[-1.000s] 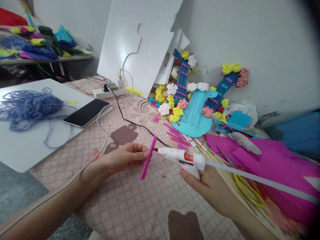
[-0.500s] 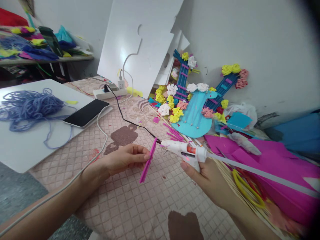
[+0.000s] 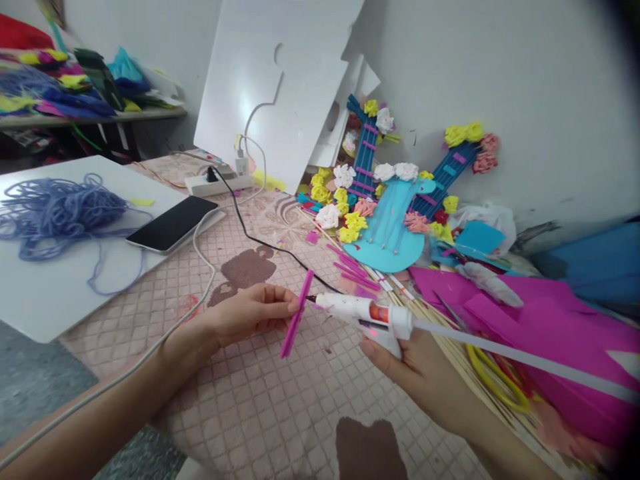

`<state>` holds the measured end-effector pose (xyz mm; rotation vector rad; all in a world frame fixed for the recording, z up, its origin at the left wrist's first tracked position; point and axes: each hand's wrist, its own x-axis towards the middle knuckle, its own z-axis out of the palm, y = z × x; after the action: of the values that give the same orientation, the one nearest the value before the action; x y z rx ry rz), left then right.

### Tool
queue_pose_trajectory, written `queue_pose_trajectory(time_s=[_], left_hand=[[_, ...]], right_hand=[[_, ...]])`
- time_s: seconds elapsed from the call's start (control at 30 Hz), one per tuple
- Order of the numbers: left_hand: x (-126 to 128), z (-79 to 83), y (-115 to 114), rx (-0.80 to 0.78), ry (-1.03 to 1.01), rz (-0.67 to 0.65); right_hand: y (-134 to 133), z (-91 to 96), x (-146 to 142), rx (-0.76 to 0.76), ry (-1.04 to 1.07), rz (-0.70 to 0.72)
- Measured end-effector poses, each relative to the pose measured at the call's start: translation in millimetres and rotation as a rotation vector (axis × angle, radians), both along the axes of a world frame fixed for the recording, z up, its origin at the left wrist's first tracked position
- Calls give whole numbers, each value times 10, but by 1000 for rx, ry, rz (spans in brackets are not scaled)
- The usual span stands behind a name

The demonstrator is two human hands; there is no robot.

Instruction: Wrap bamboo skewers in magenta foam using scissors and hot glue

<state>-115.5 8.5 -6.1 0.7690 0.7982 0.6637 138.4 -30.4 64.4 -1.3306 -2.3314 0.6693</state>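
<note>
Between thumb and fingers my left hand (image 3: 263, 307) pinches a narrow magenta foam strip (image 3: 296, 323), held upright and tilted above the table. My right hand (image 3: 407, 363) is wrapped round the handle of a white hot glue gun (image 3: 363, 312). The gun's dark nozzle points left and meets, or nearly meets, the strip at about its middle. A long translucent glue stick (image 3: 500, 347) runs out of the gun's back to the right. Behind the gun lie several more magenta strips (image 3: 356, 272). Which fingers are on the trigger is hidden.
Blue guitar shapes with paper flowers (image 3: 387, 227) lean against the wall. A phone (image 3: 173, 225) and purple yarn (image 3: 65, 210) lie at left near a power strip (image 3: 215, 183). At right are magenta sheets (image 3: 530, 333), thin sticks and yellow-handled scissors (image 3: 493, 377). A white cable crosses my left forearm.
The glue gun's nozzle has moved down and left, from near the strip's upper end to about its middle. My left hand holds the strip nearly still.
</note>
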Motion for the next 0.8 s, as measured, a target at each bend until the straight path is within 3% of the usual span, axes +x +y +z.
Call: queue_pose_trajectory(time_s=[0.27,0.8], left_hand=[[-1,-31,4,4,7,48],[2,-52,20,16,-36,82]], right_hand=[[-31,87,-46,-84,-73,62],[-64,38,-46,-89,-101,59]])
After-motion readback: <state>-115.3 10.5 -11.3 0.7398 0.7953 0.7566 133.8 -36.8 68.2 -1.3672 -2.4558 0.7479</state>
